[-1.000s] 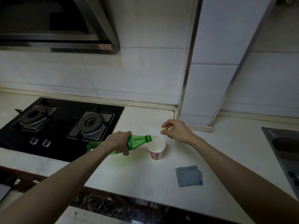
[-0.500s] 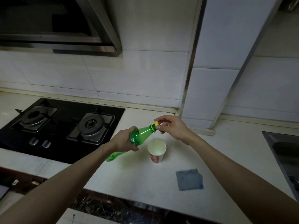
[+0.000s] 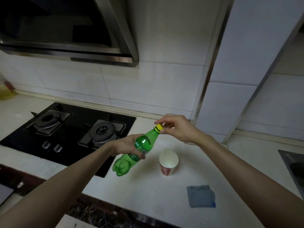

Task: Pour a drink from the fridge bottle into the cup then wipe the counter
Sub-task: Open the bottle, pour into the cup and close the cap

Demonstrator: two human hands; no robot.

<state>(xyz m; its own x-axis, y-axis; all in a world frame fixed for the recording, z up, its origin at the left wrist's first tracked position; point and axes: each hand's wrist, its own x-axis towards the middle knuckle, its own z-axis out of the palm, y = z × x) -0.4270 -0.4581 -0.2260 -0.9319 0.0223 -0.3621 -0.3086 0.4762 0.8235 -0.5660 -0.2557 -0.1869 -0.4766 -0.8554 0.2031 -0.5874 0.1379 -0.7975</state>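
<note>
My left hand (image 3: 127, 146) grips a green plastic bottle (image 3: 131, 155) around its middle, holding it tilted in the air with the neck up and to the right. The yellow cap (image 3: 158, 127) sits on the neck, pinched between the fingers of my right hand (image 3: 177, 128). A white paper cup (image 3: 168, 162) with a red band stands upright on the pale counter (image 3: 144, 195), just right of and below the bottle. A grey-blue cloth (image 3: 201, 196) lies flat on the counter in front of the cup.
A black two-burner gas hob (image 3: 65, 132) fills the counter to the left, under a steel range hood (image 3: 69, 30). A sink edge (image 3: 292, 163) shows at far right. A tiled column (image 3: 233, 96) juts out behind the cup. A yellowish container (image 3: 5, 91) sits far left.
The bottle went from lying level with its mouth over the cup to tilted neck-up. My right hand brought the yellow cap onto the neck. The view shifted, with the cup now lower right.
</note>
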